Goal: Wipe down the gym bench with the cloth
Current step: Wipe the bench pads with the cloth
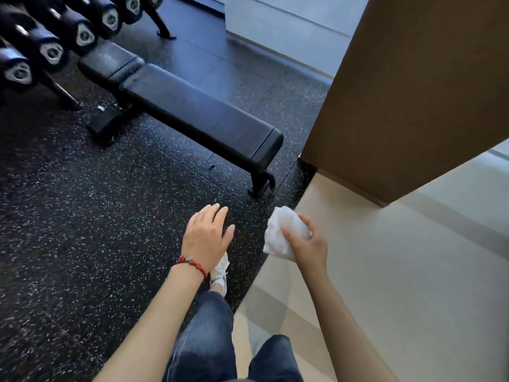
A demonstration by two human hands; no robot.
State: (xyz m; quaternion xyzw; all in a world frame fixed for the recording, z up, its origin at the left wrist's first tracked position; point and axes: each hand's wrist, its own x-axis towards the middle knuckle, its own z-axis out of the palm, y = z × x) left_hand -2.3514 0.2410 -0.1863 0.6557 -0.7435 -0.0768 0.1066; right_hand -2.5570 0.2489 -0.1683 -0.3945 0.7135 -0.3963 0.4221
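Note:
A black padded gym bench (187, 106) stands on the dark speckled floor ahead of me, running from upper left to centre right. Its near end rests on a black foot. A crumpled white cloth (281, 232) is bunched in my right hand (305, 244), which hangs in the air below and right of the bench's near end. My left hand (206, 238) is held out flat, palm down, fingers apart and holding nothing, over the floor short of the bench. Neither hand touches the bench.
A rack of black dumbbells (52, 42) stands at the upper left, close behind the bench's far end. A brown wall or pillar (413, 92) rises on the right. Pale flooring (385, 271) meets the rubber mat (82, 216) under my legs.

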